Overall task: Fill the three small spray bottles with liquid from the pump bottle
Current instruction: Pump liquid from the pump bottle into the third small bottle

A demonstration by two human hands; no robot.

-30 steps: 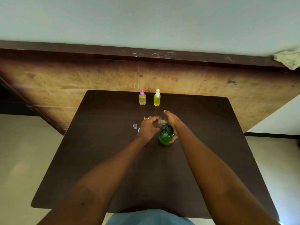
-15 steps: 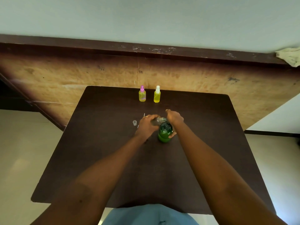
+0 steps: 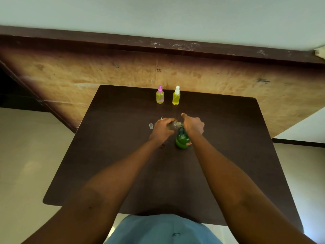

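A green pump bottle (image 3: 182, 140) stands upright on a dark table (image 3: 123, 155), about in the middle. The person's right hand (image 3: 193, 126) sits on top of it. Its fingers curl down round the bottle, and one fingertip shows at the bottle's side. The thumb sticks out, away from the person. The hand hides the pump head.

Just left of the pump bottle's top, the left hand (image 3: 162, 128) grips a small clear bottle (image 3: 173, 125). That bottle is tipped on its side. Its neck points at the pump bottle's top and is right beside the right hand. I cannot tell how much is inside it.

Further left of the pump bottle, past the left hand, a tiny clear cap (image 3: 151, 126) stands on the table.

Beyond the pump bottle, near the table's far edge, two small spray bottles stand upright side by side, not touching. The pink-top bottle (image 3: 160, 96) is on the left and the white-top bottle (image 3: 176, 98) on the right. Both hold yellow liquid.
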